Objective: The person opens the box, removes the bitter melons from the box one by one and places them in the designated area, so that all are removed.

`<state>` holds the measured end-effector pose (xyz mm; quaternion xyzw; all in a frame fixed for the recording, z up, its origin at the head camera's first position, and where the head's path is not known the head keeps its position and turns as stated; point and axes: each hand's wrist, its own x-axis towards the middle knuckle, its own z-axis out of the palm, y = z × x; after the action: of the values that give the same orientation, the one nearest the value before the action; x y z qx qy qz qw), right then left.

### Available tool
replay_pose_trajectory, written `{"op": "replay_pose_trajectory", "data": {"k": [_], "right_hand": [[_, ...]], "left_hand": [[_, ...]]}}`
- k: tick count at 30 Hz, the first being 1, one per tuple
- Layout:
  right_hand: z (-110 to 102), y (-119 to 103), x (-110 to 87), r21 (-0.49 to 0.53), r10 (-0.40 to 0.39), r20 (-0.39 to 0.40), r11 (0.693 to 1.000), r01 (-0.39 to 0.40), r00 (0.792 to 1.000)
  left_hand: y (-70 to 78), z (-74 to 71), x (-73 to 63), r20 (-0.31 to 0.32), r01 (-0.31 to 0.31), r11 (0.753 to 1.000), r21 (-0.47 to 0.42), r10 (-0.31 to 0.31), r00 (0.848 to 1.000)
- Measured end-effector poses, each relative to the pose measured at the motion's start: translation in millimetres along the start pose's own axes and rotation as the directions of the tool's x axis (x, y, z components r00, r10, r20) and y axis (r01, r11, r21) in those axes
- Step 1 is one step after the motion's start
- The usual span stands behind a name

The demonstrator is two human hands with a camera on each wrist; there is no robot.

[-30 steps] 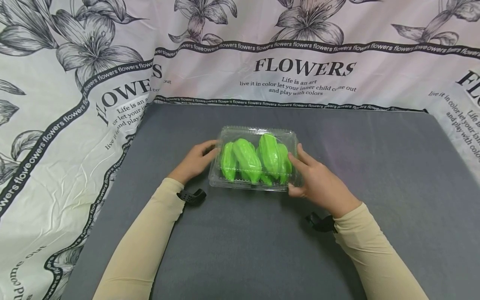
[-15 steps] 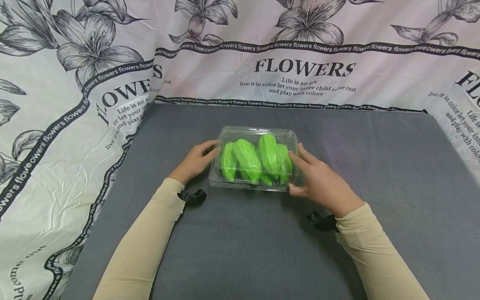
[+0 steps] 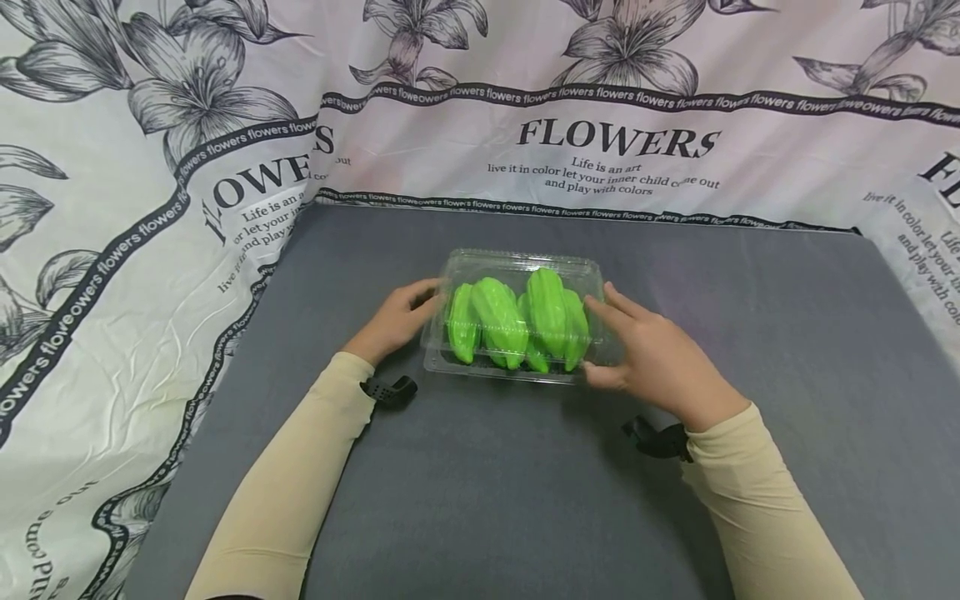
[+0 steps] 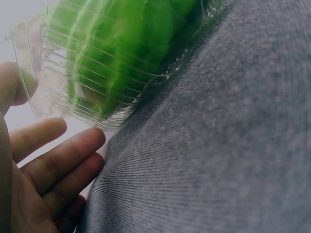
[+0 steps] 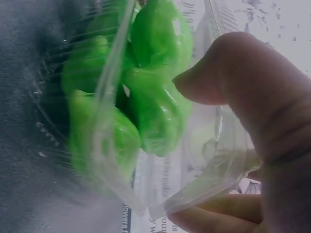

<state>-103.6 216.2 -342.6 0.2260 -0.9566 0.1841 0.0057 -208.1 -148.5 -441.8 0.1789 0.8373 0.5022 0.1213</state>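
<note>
A clear plastic clamshell box holds several bright green, ribbed fruits that look like star fruit. It rests on the grey table, its long side toward me. At its left end is my left hand; in the left wrist view its fingers lie fairly straight along the box's lower corner, the thumb beside the upper part. My right hand grips the right end. In the right wrist view the thumb is on the near side and the fingers show behind the clear rim. The rims of lid and base spread apart from one corner there.
The grey tabletop stretches around the box. A white cloth printed with flowers and lettering hangs along the back and the left side. A black strap sits at the left wrist, another black strap at the right.
The whole head view has shifted slightly to the right. My right hand has shifted a little outward at the box's right end; the left hand and the box look much the same.
</note>
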Motion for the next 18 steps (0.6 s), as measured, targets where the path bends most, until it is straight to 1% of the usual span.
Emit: {"op": "replay_pose_trajectory", "data": {"k": [3, 7, 12, 15, 18], "right_hand": [[-4, -1, 0.5, 0.010, 0.009, -0.005, 1.000, -0.009, 1.000], [-9, 1, 2.1, 0.046, 0.000, -0.023, 0.999, 0.001, 1.000], [-17, 3, 5.5, 0.088, -0.013, -0.038, 0.996, 0.016, 0.999], [-23, 5, 7.1, 0.125, 0.002, -0.031, 0.992, 0.002, 1.000], [-29, 8, 9.7, 0.178, 0.034, -0.022, 0.984, -0.029, 0.999]], "left_hand": [[0.6, 0.3, -0.5, -0.001, 0.009, 1.000, -0.008, -0.009, 1.000], [0.1, 0.4, -0.2, -0.009, 0.016, 1.000, -0.006, -0.016, 1.000], [0.0, 1.1, 0.0, -0.021, -0.009, 1.000, -0.023, 0.009, 1.000], [0.1, 1.0, -0.3, -0.026, -0.013, 1.000, -0.028, 0.012, 1.000], [-0.2, 0.8, -0.3, -0.033, -0.008, 1.000, -0.024, 0.008, 0.999]]}}
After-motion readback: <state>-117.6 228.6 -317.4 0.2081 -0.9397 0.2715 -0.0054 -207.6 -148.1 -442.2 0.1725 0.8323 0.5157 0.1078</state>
